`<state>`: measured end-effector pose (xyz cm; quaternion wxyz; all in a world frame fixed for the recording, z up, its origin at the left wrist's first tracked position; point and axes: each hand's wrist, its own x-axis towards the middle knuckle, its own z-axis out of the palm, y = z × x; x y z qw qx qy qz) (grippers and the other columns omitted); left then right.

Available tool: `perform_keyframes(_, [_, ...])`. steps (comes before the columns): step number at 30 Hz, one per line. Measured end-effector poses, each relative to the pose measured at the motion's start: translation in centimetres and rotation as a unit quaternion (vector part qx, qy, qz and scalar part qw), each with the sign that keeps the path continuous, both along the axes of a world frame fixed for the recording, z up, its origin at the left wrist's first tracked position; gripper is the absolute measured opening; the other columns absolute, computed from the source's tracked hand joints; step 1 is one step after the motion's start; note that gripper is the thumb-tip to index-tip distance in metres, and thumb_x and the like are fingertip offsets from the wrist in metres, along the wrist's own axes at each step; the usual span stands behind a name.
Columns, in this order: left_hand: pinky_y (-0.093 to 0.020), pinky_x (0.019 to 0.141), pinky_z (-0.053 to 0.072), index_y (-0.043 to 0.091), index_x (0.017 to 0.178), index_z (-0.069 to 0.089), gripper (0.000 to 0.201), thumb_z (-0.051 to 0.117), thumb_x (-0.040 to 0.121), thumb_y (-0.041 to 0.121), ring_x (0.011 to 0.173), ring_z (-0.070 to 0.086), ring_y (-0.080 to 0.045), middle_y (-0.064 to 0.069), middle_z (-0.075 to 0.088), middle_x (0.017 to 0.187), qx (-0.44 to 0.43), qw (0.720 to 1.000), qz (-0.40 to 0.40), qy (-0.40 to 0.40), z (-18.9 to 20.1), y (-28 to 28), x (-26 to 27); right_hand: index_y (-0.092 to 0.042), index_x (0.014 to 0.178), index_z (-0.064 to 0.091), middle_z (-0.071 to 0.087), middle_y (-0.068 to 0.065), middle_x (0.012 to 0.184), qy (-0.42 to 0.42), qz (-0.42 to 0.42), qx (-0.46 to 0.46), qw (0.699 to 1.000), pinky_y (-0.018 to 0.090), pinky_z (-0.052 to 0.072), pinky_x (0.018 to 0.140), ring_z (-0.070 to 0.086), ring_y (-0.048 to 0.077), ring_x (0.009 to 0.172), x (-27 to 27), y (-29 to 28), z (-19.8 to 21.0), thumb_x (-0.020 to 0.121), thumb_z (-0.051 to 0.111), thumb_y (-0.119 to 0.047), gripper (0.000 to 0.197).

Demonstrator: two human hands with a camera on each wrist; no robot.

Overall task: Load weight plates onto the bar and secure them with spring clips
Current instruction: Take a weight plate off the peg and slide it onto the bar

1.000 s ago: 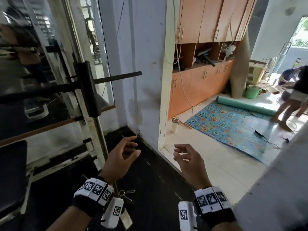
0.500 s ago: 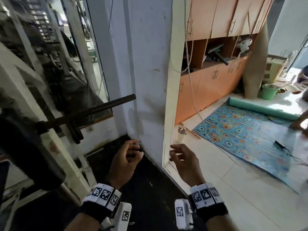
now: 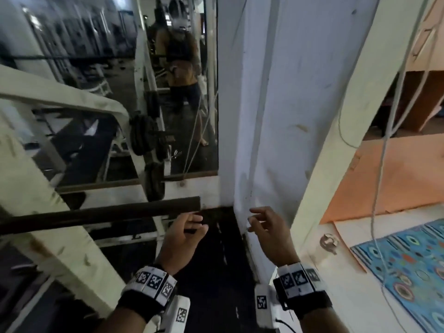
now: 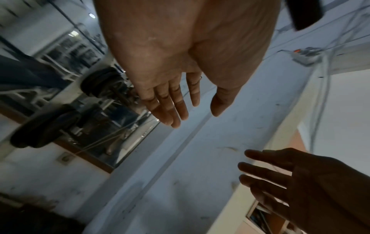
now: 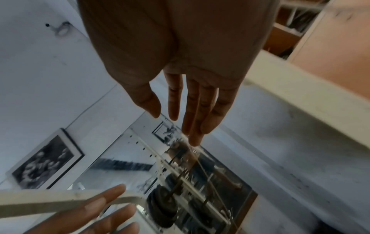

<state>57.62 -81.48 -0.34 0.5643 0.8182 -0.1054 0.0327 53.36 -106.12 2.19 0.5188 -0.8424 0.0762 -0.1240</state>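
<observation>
The dark bar (image 3: 101, 215) runs in from the left, and its bare end stops just above my left hand (image 3: 195, 223). That hand hangs relaxed and holds nothing; the left wrist view shows its fingers (image 4: 176, 110) nearly straight. My right hand (image 3: 254, 219) hovers to the right, near the white wall corner, loosely curled and empty, with its fingers (image 5: 192, 120) extended in the right wrist view. Dark weight plates (image 3: 144, 135) sit stacked on the white rack, with one more plate (image 3: 155, 181) lower down. The plates (image 4: 100, 82) also show in the left wrist view.
A white rack frame (image 3: 60, 236) slants across the left. A wall mirror (image 3: 96, 68) behind it reflects a person. A white pillar (image 3: 264, 116) stands ahead, with orange cabinets (image 3: 396, 176), a hanging cable (image 3: 382, 164) and a patterned mat (image 3: 408, 260) to the right. Black floor (image 3: 216, 272) lies below.
The view has swung left and closer to the rack, so the bar's end now lies right above my left hand. Both hands stay raised and empty.
</observation>
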Motion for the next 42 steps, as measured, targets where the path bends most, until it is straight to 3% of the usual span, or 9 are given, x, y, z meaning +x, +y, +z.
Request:
perform_keyframes(5, [-0.016, 0.085, 0.053, 0.038, 0.128, 0.059, 0.058, 0.069, 0.076, 0.060, 0.103, 0.068, 0.004, 0.023, 0.069, 0.110, -0.032, 0.995, 0.098, 0.006, 0.1, -1.7, 4.0, -0.031, 0.107, 0.065, 0.076, -0.002, 0.089, 0.003, 0.100, 0.027, 0.995, 0.030, 0.061, 0.078, 0.076, 0.017, 0.084, 10.0, -2.1, 1.3, 0.100, 0.064, -0.019, 0.014])
perform_keyframes(9, [-0.016, 0.084, 0.056, 0.024, 0.137, 0.059, 0.054, 0.074, 0.087, 0.039, 0.102, 0.069, 0.004, 0.000, 0.071, 0.118, -0.013, 0.988, 0.151, 0.019, -0.1, -1.4, 7.3, -0.038, 0.102, 0.067, 0.077, -0.003, 0.085, -0.006, 0.157, 0.028, 0.987, 0.034, 0.062, 0.082, 0.077, 0.015, 0.082, 17.9, -1.6, 0.7, 0.098, 0.066, -0.015, 0.023])
perform_keyframes(12, [-0.027, 0.090, 0.057, 0.040, 0.134, 0.059, 0.051, 0.068, 0.086, 0.053, 0.105, 0.071, -0.002, 0.013, 0.073, 0.115, 0.000, 0.981, 0.196, 0.008, -1.0, -0.7, 10.1, -0.040, 0.100, 0.067, 0.078, -0.003, 0.088, -0.009, 0.194, 0.031, 0.981, 0.037, 0.063, 0.086, 0.076, 0.014, 0.084, 23.8, 0.0, 0.2, 0.097, 0.067, -0.018, 0.022])
perform_keyframes(14, [-0.025, 0.090, 0.057, 0.043, 0.130, 0.058, 0.041, 0.073, 0.092, 0.038, 0.105, 0.072, -0.003, 0.020, 0.072, 0.111, -0.009, 0.974, 0.225, 0.004, -1.6, -0.5, 12.2, -0.038, 0.101, 0.068, 0.077, -0.003, 0.091, -0.014, 0.217, 0.035, 0.975, 0.043, 0.063, 0.087, 0.076, 0.018, 0.086, 27.7, 1.3, 0.0, 0.097, 0.067, -0.019, 0.020])
perform_keyframes(17, [-0.023, 0.089, 0.058, 0.043, 0.124, 0.059, 0.045, 0.071, 0.096, 0.010, 0.104, 0.071, -0.004, 0.012, 0.073, 0.110, -0.024, 0.964, 0.265, 0.011, -2.0, -0.5, 15.0, -0.036, 0.102, 0.068, 0.077, -0.001, 0.093, -0.007, 0.246, 0.037, 0.969, 0.042, 0.063, 0.087, 0.076, 0.019, 0.085, 32.7, 3.2, -0.4, 0.098, 0.066, -0.017, 0.019])
perform_keyframes(22, [-0.007, 0.080, 0.050, 0.024, 0.126, 0.062, 0.038, 0.068, 0.096, 0.003, 0.099, 0.067, 0.008, 0.006, 0.072, 0.107, -0.053, 0.951, 0.302, 0.043, -1.1, -0.8, 16.2, -0.030, 0.101, 0.068, 0.077, 0.001, 0.094, 0.017, 0.282, 0.050, 0.958, 0.036, 0.061, 0.082, 0.077, 0.019, 0.081, 38.7, 5.7, -0.8, 0.098, 0.066, -0.014, 0.016])
perform_keyframes(26, [-0.009, 0.078, 0.053, 0.027, 0.127, 0.063, 0.037, 0.069, 0.096, 0.008, 0.098, 0.068, 0.004, 0.004, 0.070, 0.113, -0.053, 0.928, 0.365, 0.052, -1.6, -0.4, 16.3, -0.024, 0.108, 0.070, 0.076, 0.001, 0.101, 0.065, 0.312, 0.058, 0.946, 0.044, 0.063, 0.088, 0.077, 0.016, 0.082, 43.4, 7.6, -2.6, 0.098, 0.068, -0.021, 0.011])
perform_keyframes(35, [-0.033, 0.092, 0.056, 0.046, 0.121, 0.062, 0.042, 0.071, 0.094, 0.016, 0.105, 0.071, -0.008, 0.005, 0.074, 0.110, -0.041, 0.869, 0.483, 0.099, -4.2, 1.1, 22.1, -0.028, 0.108, 0.069, 0.073, 0.002, 0.109, 0.138, 0.373, 0.033, 0.917, 0.042, 0.063, 0.090, 0.075, 0.021, 0.096, 57.1, 11.7, -8.3, 0.097, 0.067, -0.022, 0.013])
perform_keyframes(42, [-0.026, 0.091, 0.055, 0.040, 0.128, 0.061, 0.040, 0.073, 0.095, 0.022, 0.106, 0.070, -0.006, 0.007, 0.072, 0.112, -0.029, 0.850, 0.500, 0.163, -6.5, 1.4, 30.6, -0.025, 0.111, 0.070, 0.075, -0.003, 0.100, 0.182, 0.376, 0.016, 0.908, 0.046, 0.060, 0.096, 0.075, 0.015, 0.088, 65.0, 13.2, -11.7, 0.097, 0.066, -0.023, 0.014])
